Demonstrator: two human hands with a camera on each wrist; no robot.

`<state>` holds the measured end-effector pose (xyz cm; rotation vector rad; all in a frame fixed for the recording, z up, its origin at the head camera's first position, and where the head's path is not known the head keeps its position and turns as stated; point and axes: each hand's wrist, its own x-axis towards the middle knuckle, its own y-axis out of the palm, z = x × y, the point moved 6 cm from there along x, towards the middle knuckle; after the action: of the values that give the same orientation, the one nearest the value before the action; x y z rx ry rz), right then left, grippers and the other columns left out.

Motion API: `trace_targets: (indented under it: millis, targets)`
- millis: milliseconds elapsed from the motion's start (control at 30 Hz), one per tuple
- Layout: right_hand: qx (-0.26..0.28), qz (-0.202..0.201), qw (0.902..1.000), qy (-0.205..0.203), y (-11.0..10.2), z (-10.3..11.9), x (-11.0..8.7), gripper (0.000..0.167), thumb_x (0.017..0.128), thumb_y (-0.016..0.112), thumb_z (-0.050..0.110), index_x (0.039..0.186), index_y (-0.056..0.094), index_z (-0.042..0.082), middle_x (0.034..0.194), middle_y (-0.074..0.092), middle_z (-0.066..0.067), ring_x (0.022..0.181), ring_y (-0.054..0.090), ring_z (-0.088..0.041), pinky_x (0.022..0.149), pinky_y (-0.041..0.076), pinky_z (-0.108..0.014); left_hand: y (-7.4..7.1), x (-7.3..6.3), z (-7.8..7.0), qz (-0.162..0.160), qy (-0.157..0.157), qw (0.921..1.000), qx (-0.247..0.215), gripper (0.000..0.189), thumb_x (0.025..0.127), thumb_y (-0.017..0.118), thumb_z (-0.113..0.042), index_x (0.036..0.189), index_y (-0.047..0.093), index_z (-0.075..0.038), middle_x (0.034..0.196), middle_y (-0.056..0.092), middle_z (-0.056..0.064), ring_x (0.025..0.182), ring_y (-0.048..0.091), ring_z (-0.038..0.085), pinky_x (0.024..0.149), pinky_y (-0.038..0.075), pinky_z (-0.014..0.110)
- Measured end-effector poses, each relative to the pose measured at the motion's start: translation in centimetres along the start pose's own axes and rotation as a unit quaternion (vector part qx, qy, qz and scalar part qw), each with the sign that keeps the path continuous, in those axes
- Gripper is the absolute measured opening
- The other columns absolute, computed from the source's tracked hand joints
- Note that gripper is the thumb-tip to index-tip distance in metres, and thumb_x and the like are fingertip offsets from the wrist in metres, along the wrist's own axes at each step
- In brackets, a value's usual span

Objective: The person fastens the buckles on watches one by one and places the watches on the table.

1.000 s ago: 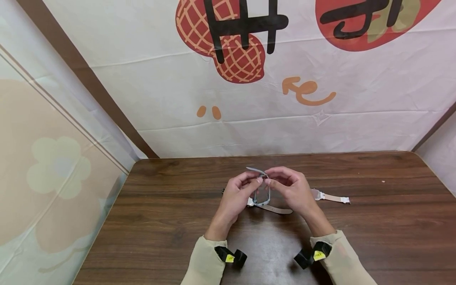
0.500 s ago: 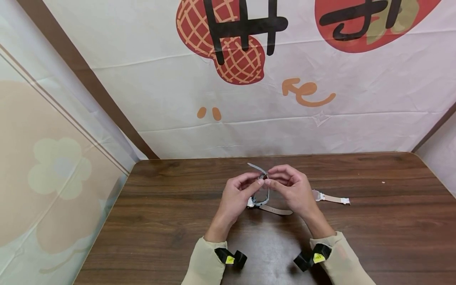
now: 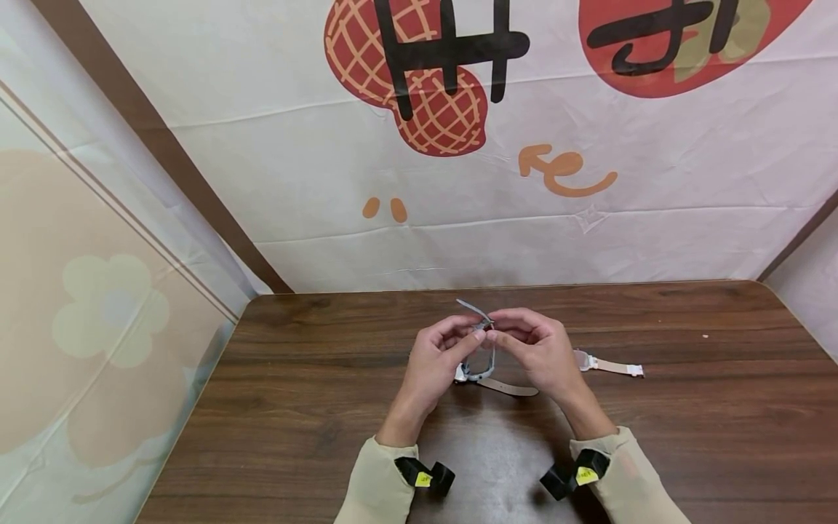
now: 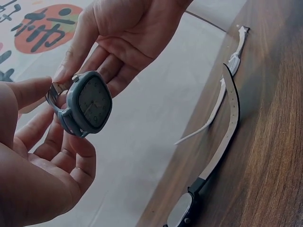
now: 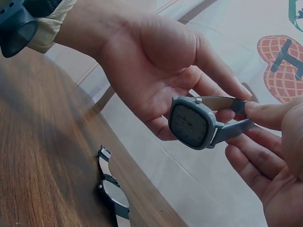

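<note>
A blue-grey wristwatch (image 3: 484, 375) with a rounded square case (image 4: 92, 104) is held above the table, its strap bent into a loop. My left hand (image 3: 432, 356) pinches the strap between thumb and fingers. From the other side, my right hand (image 3: 540, 349) pinches the strap close to the left thumb tip. One free strap end (image 3: 473, 308) sticks up past the fingertips. The dial faces down and away from the head camera, but shows in both wrist views. Fingers largely hide the buckle area.
Beneath the hands lies a black watch (image 5: 115, 191) with a pale-lined strap (image 3: 507, 387). To the right is a white watch (image 3: 612, 365), partly behind the right hand in the head view. The wooden table (image 3: 294, 407) ends at a printed cloth backdrop (image 3: 294, 167).
The strap's free end reaches slightly higher than a second ago, and the loop has shifted a little. Both hands stay in nearly the same place, still pinching the strap.
</note>
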<state>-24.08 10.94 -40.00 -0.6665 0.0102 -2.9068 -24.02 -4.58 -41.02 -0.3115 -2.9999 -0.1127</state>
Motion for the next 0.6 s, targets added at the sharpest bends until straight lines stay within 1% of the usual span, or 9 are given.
trace_targets:
  millis: [133, 267, 367, 467, 533, 600]
  targets:
    - [0.011, -0.012, 0.9999, -0.002, -0.09, 0.06, -0.04, 0.019, 0.085, 0.070, -0.010, 0.104, 0.067, -0.010, 0.090, 0.074, -0.009, 0.078, 0.072, -0.012, 0.070, 0.059, -0.027, 0.10, 0.03, 0.19, 0.005, -0.006, 1.0000, -0.003, 0.022, 0.094, 0.067, -0.007, 0.113, 0.069, 0.002, 0.095, 0.068, 0.001, 0.085, 0.065, 0.010, 0.077, 0.053, 0.024]
    - [0.020, -0.023, 0.9995, 0.008, -0.12, -0.06, -0.12, 0.017, 0.086, 0.071, -0.008, 0.102, 0.067, -0.010, 0.088, 0.074, -0.001, 0.077, 0.072, -0.013, 0.070, 0.059, -0.028, 0.13, 0.00, 0.23, 0.008, -0.006, 0.9999, -0.004, 0.023, 0.094, 0.067, -0.008, 0.115, 0.068, 0.002, 0.095, 0.068, 0.002, 0.085, 0.065, 0.009, 0.078, 0.053, 0.025]
    - [0.021, -0.020, 0.9995, 0.015, -0.09, -0.18, -0.14, 0.016, 0.086, 0.071, -0.007, 0.102, 0.066, -0.010, 0.088, 0.074, 0.000, 0.077, 0.072, -0.013, 0.070, 0.059, -0.028, 0.07, -0.04, 0.14, 0.004, -0.007, 0.9999, -0.008, 0.023, 0.094, 0.067, -0.008, 0.115, 0.068, 0.003, 0.094, 0.068, 0.002, 0.082, 0.065, 0.009, 0.076, 0.053, 0.024]
    - [0.007, -0.006, 0.9997, 0.023, 0.07, -0.29, -0.11, 0.017, 0.087, 0.072, -0.004, 0.103, 0.068, -0.008, 0.090, 0.074, 0.001, 0.079, 0.072, -0.013, 0.070, 0.059, -0.026, -0.08, 0.00, 0.16, -0.007, -0.011, 0.9997, -0.019, 0.022, 0.095, 0.066, -0.007, 0.114, 0.067, 0.004, 0.094, 0.068, 0.002, 0.079, 0.064, 0.011, 0.074, 0.053, 0.023]
    - [0.000, 0.007, 0.9996, 0.028, 0.19, -0.38, -0.13, 0.020, 0.086, 0.073, -0.003, 0.105, 0.068, -0.006, 0.093, 0.075, -0.001, 0.081, 0.073, -0.013, 0.070, 0.058, -0.025, -0.22, 0.04, 0.20, -0.016, -0.014, 0.9994, -0.028, 0.022, 0.095, 0.065, -0.007, 0.114, 0.067, 0.004, 0.094, 0.068, 0.002, 0.077, 0.065, 0.011, 0.073, 0.054, 0.023]
    - [0.004, 0.020, 0.9992, 0.035, 0.36, -0.38, -0.15, 0.025, 0.086, 0.073, -0.003, 0.110, 0.068, -0.006, 0.097, 0.075, -0.006, 0.084, 0.073, -0.014, 0.072, 0.058, -0.025, -0.32, 0.09, 0.16, -0.023, -0.014, 0.9988, -0.041, 0.023, 0.095, 0.065, -0.006, 0.115, 0.066, 0.005, 0.095, 0.069, 0.003, 0.078, 0.066, 0.011, 0.074, 0.055, 0.023]
